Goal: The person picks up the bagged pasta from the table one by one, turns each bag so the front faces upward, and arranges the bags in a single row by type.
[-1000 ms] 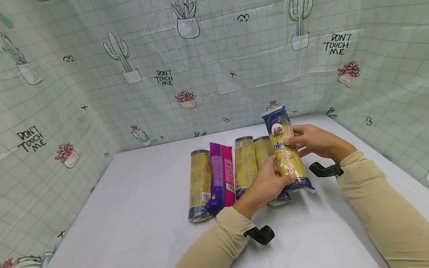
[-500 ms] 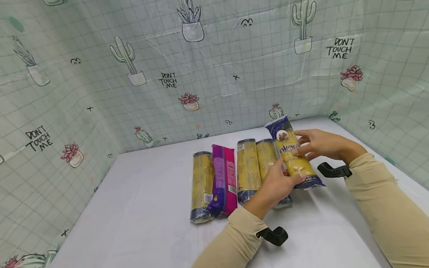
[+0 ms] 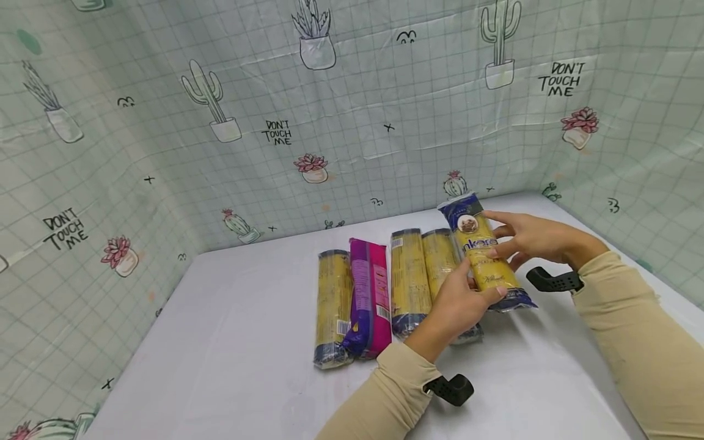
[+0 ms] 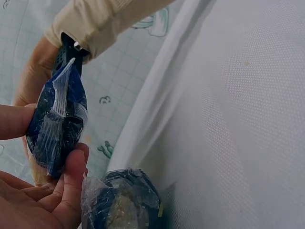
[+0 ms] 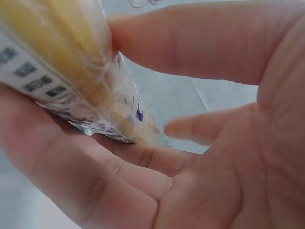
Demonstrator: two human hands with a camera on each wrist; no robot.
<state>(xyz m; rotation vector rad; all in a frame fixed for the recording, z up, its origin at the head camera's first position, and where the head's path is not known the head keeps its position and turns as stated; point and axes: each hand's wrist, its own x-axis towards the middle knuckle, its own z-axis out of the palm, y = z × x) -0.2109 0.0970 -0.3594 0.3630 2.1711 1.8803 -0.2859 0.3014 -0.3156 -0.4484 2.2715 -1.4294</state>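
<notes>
A yellow and blue pasta packet (image 3: 483,260) is held tilted between both hands, above the right end of a row of packets. My left hand (image 3: 455,300) grips its lower left side, thumb across the front. From the right, my right hand (image 3: 536,237) pinches it around the middle. The left wrist view shows the packet's crimped blue end (image 4: 57,119) between thumb and fingers. In the right wrist view, clear wrap and a barcode label (image 5: 38,78) show on the packet between thumb and fingers. Partly behind it lies another yellow packet (image 3: 440,260).
Left of the hands, a yellow packet (image 3: 409,281), a pink and purple packet (image 3: 371,299) and another yellow packet (image 3: 333,305) lie side by side on the white table (image 3: 236,342). A printed grid curtain (image 3: 352,104) stands behind and along both sides.
The packet has moved slightly right and down in the head view with both hands on it, and its printed front shows more fully. The row of packets keeps its arrangement.
</notes>
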